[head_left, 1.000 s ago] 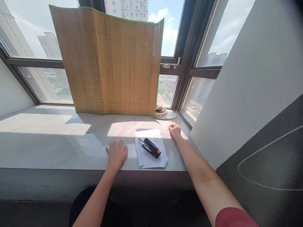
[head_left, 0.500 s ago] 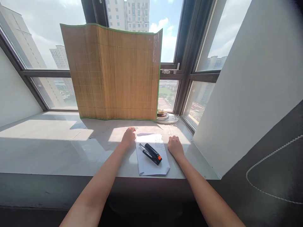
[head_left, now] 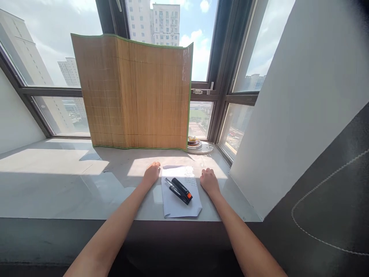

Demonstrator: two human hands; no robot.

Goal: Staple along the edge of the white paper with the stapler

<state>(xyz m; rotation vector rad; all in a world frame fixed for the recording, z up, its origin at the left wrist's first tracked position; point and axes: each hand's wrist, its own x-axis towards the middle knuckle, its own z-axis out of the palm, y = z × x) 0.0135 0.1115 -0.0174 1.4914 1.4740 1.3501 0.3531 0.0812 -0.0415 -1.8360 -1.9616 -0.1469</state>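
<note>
On the white sill, a black stapler (head_left: pixel 180 191) with an orange part lies slantwise on white paper (head_left: pixel 173 209). The stapler's silver staple channel shows between its parted black arms. The sheet's upper right bears small markings, and its lower right corner is bent. My left hand (head_left: pixel 151 173) rests left of the paper's top, fingers curled and pressed together around something small that I cannot make out. To the right of the paper, my right hand (head_left: pixel 210 181) lies closed in a loose fist on the sill. Neither hand touches the stapler.
A bamboo mat (head_left: pixel 138 96) with green edging stands upright against the window. Beside its right foot is a stack of plates (head_left: pixel 198 146). A white wall (head_left: pixel 288 111) slants at the right, with a beaded cord (head_left: pixel 300 198) hanging nearby. The sill's front edge runs below the paper.
The view has shifted slightly, so everything sits a little lower and left. Small bits beside my left fingertips no longer show there. The stapler stays on the paper, and my right hand remains closed.
</note>
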